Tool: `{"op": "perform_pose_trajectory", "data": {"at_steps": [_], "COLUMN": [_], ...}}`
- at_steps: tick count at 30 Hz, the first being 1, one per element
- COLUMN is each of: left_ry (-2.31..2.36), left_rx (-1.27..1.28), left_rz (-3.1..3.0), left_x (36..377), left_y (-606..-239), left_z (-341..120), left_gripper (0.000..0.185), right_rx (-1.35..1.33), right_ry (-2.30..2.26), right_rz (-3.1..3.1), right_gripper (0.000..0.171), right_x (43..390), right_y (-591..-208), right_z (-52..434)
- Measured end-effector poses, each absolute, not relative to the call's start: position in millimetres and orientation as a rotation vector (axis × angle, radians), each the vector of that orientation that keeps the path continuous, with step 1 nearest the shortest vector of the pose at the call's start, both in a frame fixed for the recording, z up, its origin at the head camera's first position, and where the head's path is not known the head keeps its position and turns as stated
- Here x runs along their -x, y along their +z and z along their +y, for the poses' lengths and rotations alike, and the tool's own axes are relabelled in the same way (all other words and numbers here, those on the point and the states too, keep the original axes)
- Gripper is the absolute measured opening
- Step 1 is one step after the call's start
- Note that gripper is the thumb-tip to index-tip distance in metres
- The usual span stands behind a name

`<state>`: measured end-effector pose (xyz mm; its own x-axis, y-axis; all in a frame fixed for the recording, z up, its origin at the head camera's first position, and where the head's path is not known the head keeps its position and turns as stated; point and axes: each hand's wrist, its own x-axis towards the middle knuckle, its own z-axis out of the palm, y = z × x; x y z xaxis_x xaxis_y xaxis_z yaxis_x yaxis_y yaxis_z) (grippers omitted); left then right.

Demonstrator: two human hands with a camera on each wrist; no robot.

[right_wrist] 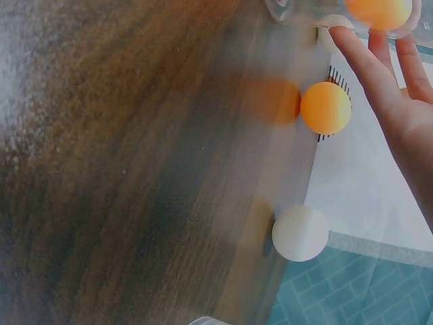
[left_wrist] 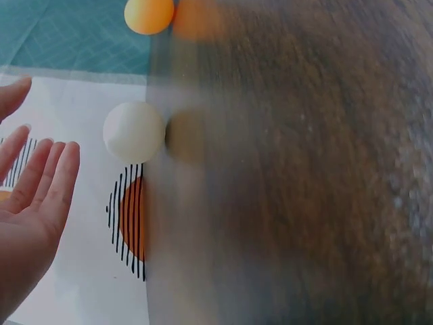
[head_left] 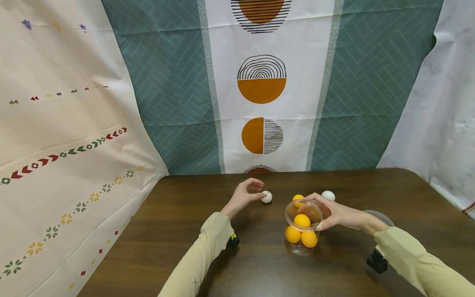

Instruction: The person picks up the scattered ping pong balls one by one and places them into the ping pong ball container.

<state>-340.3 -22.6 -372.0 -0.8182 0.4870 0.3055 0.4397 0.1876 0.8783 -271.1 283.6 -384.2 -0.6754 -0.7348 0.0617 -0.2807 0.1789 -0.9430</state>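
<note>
My left hand [head_left: 242, 199] is beside a white table tennis ball [head_left: 266, 196], thumb and fingers spread apart. In the left wrist view its fingers stand clear of that ball [left_wrist: 134, 133]. With my right hand [head_left: 343, 215] I grip a clear plastic jar [head_left: 299, 250] around its rim. Inside the jar are three orange balls [head_left: 302, 220]. Behind it lies another orange ball [head_left: 298, 200], partly covered by the jar's rim, and a second white ball [head_left: 328, 196] rests behind my right hand. The right wrist view catches only the jar's edge [right_wrist: 279, 9].
All this stands on a dark brown wooden table [head_left: 167, 247]. A clear round lid [head_left: 382, 217] lies under my right wrist, mostly hidden by it. Patterned curtains [head_left: 170, 82] hang along the table's back edge and both sides.
</note>
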Motion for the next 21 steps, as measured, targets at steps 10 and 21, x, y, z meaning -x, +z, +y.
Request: {"op": "perform_pose_trajectory", "data": {"at_steps": [10,21], "left_ry": [1.729,1.693], "left_rx": [-0.802,-0.726], "left_rz": [2.482,2.558], "left_x": [357.8,370.3], "left_y": [-389.0,-404.3], "left_z": [-21.6,-16.4], "left_gripper": [0.036,0.042], "right_rx": [0.96,0.975], "right_ry": [-1.501,-1.51], "right_rz": [2.06,2.048], "right_gripper": [0.063,0.063], "right_x": [271.0,272.4], "right_y": [-383.8,-385.5], "right_z": [283.6,285.0]}}
